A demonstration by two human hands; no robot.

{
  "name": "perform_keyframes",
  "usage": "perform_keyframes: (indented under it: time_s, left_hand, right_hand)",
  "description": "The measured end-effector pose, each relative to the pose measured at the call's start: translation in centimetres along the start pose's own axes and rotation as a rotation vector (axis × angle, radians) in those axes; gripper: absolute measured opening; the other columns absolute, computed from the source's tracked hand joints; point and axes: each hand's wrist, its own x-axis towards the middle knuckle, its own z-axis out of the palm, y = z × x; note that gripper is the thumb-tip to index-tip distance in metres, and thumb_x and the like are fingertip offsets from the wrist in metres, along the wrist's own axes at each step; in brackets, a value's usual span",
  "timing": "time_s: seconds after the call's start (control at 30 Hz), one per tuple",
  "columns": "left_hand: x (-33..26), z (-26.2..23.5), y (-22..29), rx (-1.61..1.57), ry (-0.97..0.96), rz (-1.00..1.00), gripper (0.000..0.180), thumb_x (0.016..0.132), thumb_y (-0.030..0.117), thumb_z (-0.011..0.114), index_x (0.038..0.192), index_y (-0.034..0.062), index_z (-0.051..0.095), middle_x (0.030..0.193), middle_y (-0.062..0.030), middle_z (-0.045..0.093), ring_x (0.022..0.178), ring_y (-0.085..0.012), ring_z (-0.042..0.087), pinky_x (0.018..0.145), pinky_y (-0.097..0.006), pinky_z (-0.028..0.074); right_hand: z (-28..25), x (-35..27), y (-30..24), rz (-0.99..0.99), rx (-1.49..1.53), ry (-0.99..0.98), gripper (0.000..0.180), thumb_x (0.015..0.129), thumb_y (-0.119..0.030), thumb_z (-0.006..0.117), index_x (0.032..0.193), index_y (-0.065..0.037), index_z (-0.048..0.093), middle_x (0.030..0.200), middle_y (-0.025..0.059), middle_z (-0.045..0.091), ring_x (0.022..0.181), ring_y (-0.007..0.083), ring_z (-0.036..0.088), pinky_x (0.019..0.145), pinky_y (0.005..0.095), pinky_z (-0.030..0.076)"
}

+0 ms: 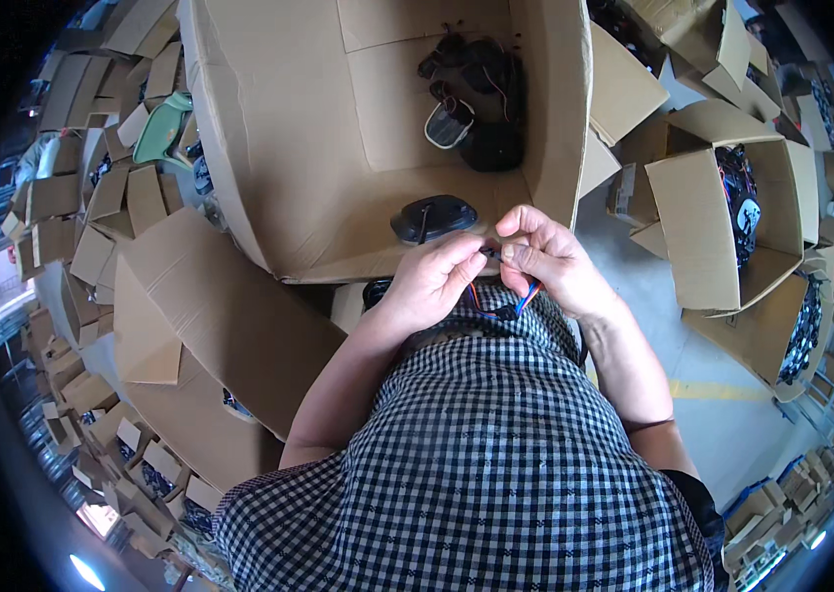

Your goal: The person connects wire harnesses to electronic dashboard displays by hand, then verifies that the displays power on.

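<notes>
My left hand [434,280] and my right hand [552,264] meet in front of my apron, just at the near edge of a large cardboard box [284,128]. Thumb and forefinger of each pinch a small dark wire connector [493,254], mostly covered by the fingertips. Red, orange and blue wires [528,297] loop below the hands to a black plug [506,313]. Right beyond my left fingers is a black oval housing [442,216], with a dark cable running from it toward that hand.
Deeper in the box lie black housings [492,146] with wires and a grey-faced, mirror-like part [450,123]. Open cartons of dark parts [739,212] stand to the right. Cardboard flaps [229,306] spread at left, and a green chair [160,131] stands beyond.
</notes>
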Motion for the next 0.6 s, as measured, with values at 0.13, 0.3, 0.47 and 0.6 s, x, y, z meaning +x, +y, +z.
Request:
perform_keyframes:
  time_s: [0.13,0.3,0.47,0.6]
  left_hand:
    - [0.5,-0.6,1.0,0.215,-0.087,0.027,0.017,0.088,0.012,0.052,0.098,-0.002,0.055,0.081,-0.0114,0.055,0.069,-0.0212,0.056,0.061,-0.029,0.045]
    - [0.6,-0.1,0.8,0.185,-0.048,0.004,0.015,0.086,0.012,0.054,0.095,0.0001,0.056,0.079,-0.0122,0.055,0.067,-0.0255,0.056,0.058,-0.032,0.045]
    - [0.6,0.2,0.8,0.163,0.04,-0.008,0.015,0.085,0.012,0.055,0.096,0.0011,0.057,0.079,-0.0128,0.056,0.066,-0.0285,0.057,0.056,-0.035,0.045]
    - [0.7,0.2,0.9,0.19,0.001,-0.016,0.016,0.085,0.012,0.054,0.096,0.0002,0.057,0.08,-0.0135,0.056,0.067,-0.0292,0.057,0.057,-0.035,0.045]
  right_hand:
    - [-0.4,0.0,-0.1,0.05,0.04,-0.014,0.011,0.089,-0.004,0.045,0.1,-0.004,0.044,0.064,-0.0013,0.048,0.054,0.0055,0.046,0.05,0.0172,0.035]
    - [-0.7,-0.1,0.5,0.073,0.136,0.029,0.01,0.089,-0.005,0.046,0.099,-0.005,0.046,0.064,-0.0012,0.048,0.053,0.0052,0.046,0.047,0.0163,0.032]
    - [-0.1,-0.4,1.2,0.044,0.2,0.151,0.01,0.089,-0.005,0.046,0.099,-0.006,0.047,0.061,0.0,0.049,0.052,0.0055,0.046,0.044,0.016,0.031]
    - [0.0,-0.7,1.2,0.047,0.22,0.177,0.01,0.089,-0.005,0.046,0.099,-0.005,0.047,0.059,0.0004,0.049,0.051,0.0058,0.046,0.043,0.0159,0.03]
